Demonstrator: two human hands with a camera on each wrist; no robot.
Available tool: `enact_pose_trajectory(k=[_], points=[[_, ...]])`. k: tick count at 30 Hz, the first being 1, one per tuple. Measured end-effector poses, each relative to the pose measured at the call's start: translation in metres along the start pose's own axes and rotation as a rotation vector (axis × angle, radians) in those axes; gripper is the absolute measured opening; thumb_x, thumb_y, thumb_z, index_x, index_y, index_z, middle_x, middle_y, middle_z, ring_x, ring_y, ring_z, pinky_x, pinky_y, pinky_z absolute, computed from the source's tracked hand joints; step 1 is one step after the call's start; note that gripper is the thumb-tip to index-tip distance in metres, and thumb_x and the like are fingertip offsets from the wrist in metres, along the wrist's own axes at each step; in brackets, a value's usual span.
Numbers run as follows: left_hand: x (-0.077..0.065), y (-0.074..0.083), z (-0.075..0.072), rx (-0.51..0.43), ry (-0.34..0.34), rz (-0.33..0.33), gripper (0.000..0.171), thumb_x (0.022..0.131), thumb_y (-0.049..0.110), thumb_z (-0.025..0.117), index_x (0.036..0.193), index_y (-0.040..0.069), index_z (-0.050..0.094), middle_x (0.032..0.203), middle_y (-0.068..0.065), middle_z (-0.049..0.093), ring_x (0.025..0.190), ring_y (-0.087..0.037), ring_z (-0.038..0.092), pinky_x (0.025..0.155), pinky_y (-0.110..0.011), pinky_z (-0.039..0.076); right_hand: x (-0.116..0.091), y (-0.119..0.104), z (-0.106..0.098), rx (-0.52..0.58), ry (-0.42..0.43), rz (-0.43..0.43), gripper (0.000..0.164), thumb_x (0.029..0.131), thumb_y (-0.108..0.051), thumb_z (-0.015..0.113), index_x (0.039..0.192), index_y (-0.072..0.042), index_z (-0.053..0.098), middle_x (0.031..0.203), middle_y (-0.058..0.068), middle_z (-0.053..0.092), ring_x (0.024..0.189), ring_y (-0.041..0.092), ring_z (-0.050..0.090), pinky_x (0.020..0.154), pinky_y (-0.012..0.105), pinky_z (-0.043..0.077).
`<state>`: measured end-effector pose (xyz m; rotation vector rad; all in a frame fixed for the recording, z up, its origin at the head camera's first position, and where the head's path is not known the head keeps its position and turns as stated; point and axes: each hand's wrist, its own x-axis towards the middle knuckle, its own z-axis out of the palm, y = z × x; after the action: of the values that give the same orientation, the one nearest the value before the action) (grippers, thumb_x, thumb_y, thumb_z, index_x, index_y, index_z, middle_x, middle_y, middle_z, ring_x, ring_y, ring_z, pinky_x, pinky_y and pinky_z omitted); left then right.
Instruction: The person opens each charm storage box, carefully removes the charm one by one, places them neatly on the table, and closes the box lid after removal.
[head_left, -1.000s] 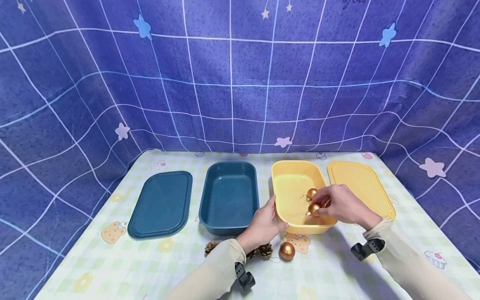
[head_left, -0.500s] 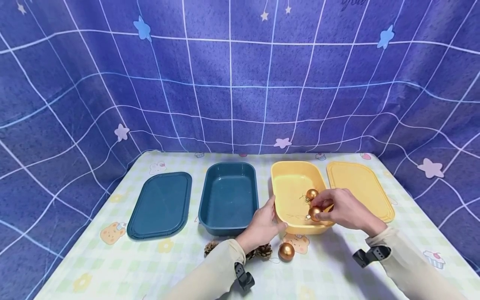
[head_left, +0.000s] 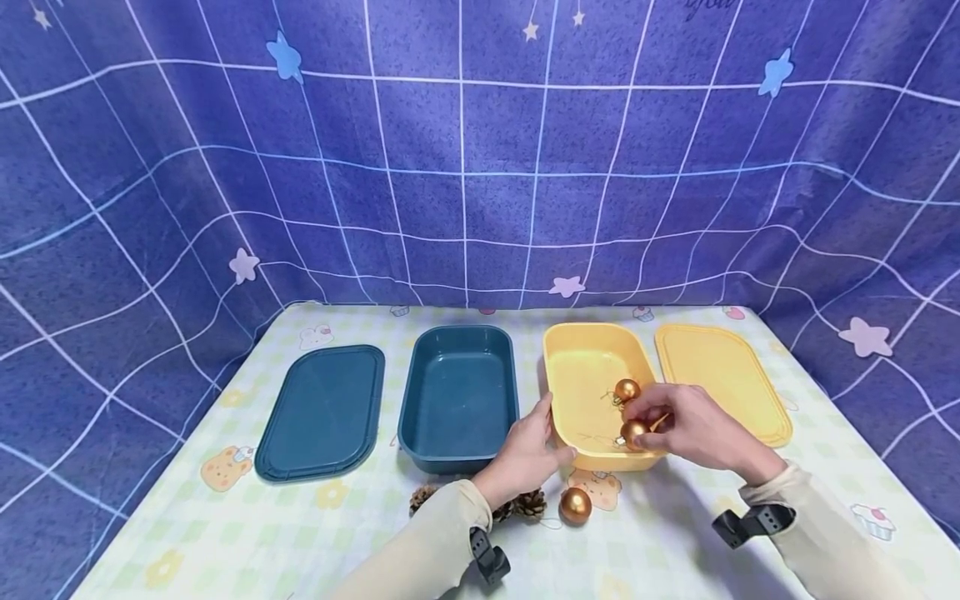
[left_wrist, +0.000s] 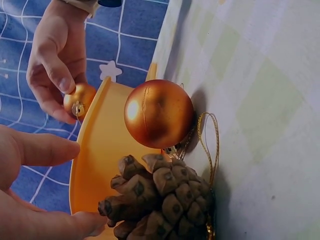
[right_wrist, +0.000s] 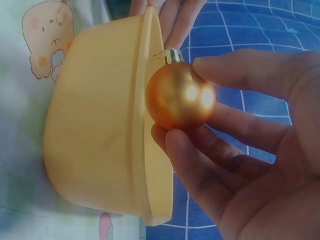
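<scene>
My right hand (head_left: pixel 697 425) pinches a gold Christmas bauble (right_wrist: pixel 182 97) between thumb and fingertips, at the right near part of the yellow container (head_left: pixel 581 375). In the right wrist view the bauble's metal cap points away from the palm, beside the container's rim. My left hand (head_left: pixel 525 450) touches the container's near left corner, its thumb and fingers spread along the two sides. Inside the container lies another gold bauble (head_left: pixel 627 390) with its thread. On the table in front sits a third bauble (left_wrist: pixel 159 114) with a gold cord, beside a pine cone (left_wrist: pixel 165 200).
A dark blue container (head_left: pixel 459 392) stands left of the yellow one. Its blue lid (head_left: pixel 322 412) lies further left, and a yellow lid (head_left: pixel 723 379) lies to the right. My left forearm partly covers several pine cones (head_left: pixel 531 503) at the front of the cloth-covered table.
My right hand, still pinching the bauble, has shifted slightly nearer to me and to the right. The left hand keeps its place at the container's corner.
</scene>
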<state>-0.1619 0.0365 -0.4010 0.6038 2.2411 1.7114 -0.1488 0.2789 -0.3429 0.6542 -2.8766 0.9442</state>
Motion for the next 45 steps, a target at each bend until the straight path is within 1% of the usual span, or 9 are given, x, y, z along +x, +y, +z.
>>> enact_pose_trajectory(k=[5,8,11,16,21,26,33,40,45], points=[[0.001,-0.002,0.000,-0.015,-0.008,0.009,0.085,0.088,-0.008,0.062,0.160,0.001,0.017,0.162,-0.021,0.032,0.151,-0.034,0.033,0.125,-0.044,0.032,-0.004,0.000,0.001,0.027,0.002,-0.007,0.026,0.073,-0.014,0.086,0.096,-0.015,0.075,0.088,-0.006,0.072,0.077,0.000,0.062,0.068,0.021,0.059],[0.001,-0.003,0.000,-0.019,-0.011,0.010,0.086,0.088,-0.008,0.062,0.160,0.001,0.016,0.163,-0.021,0.031,0.151,-0.034,0.033,0.125,-0.044,0.032,-0.006,0.001,0.001,0.051,0.005,-0.005,0.025,0.074,-0.013,0.085,0.097,-0.012,0.074,0.090,-0.003,0.073,0.078,-0.001,0.063,0.069,0.021,0.061],[0.001,-0.004,0.001,-0.027,-0.013,0.005,0.086,0.088,-0.008,0.062,0.160,0.001,0.015,0.163,-0.021,0.030,0.151,-0.034,0.032,0.125,-0.044,0.031,-0.009,0.001,0.001,0.082,-0.003,0.008,0.025,0.076,-0.013,0.084,0.098,-0.011,0.073,0.091,-0.002,0.074,0.078,-0.002,0.064,0.069,0.020,0.061],[0.001,-0.006,0.002,-0.023,-0.005,0.001,0.087,0.089,-0.007,0.062,0.160,0.001,0.013,0.162,-0.022,0.031,0.151,-0.034,0.032,0.125,-0.044,0.031,-0.012,0.000,0.001,0.129,-0.025,0.012,0.023,0.078,-0.015,0.083,0.098,-0.011,0.073,0.091,0.000,0.074,0.077,-0.002,0.064,0.067,0.019,0.060],[0.001,-0.007,0.001,-0.015,-0.003,0.009,0.087,0.089,-0.007,0.063,0.160,0.003,0.015,0.162,-0.021,0.033,0.151,-0.035,0.033,0.125,-0.046,0.031,-0.014,0.001,0.001,0.151,-0.038,-0.013,0.020,0.080,-0.012,0.081,0.098,-0.010,0.072,0.092,0.002,0.073,0.077,-0.002,0.064,0.066,0.019,0.060],[0.000,-0.007,0.001,-0.012,-0.004,0.013,0.087,0.089,-0.006,0.063,0.160,0.003,0.015,0.162,-0.021,0.033,0.150,-0.035,0.033,0.125,-0.045,0.031,-0.017,0.002,0.003,0.188,-0.039,-0.059,0.020,0.081,-0.008,0.079,0.100,-0.007,0.073,0.089,0.001,0.074,0.077,0.000,0.066,0.065,0.020,0.062],[0.001,-0.006,0.001,-0.002,-0.002,0.022,0.087,0.088,-0.007,0.064,0.160,0.002,0.016,0.161,-0.021,0.034,0.150,-0.035,0.034,0.124,-0.045,0.032,-0.022,0.000,0.002,0.206,-0.023,-0.089,0.021,0.082,-0.006,0.078,0.101,-0.013,0.074,0.090,0.002,0.073,0.079,-0.001,0.065,0.066,0.021,0.062],[0.000,-0.003,0.000,-0.019,-0.006,0.028,0.087,0.089,-0.008,0.063,0.161,0.004,0.015,0.162,-0.018,0.035,0.150,-0.034,0.034,0.124,-0.044,0.033,-0.028,0.000,0.004,0.214,-0.025,-0.094,0.022,0.082,-0.008,0.079,0.102,-0.012,0.073,0.093,0.002,0.074,0.081,0.000,0.066,0.070,0.021,0.063],[-0.001,-0.002,0.000,-0.016,-0.006,0.011,0.088,0.089,-0.007,0.063,0.161,0.003,0.014,0.162,-0.018,0.033,0.150,-0.035,0.033,0.124,-0.044,0.032,-0.032,0.001,0.006,0.222,-0.031,-0.100,0.023,0.080,-0.009,0.081,0.101,-0.013,0.073,0.092,0.001,0.074,0.080,0.000,0.066,0.068,0.021,0.062]])
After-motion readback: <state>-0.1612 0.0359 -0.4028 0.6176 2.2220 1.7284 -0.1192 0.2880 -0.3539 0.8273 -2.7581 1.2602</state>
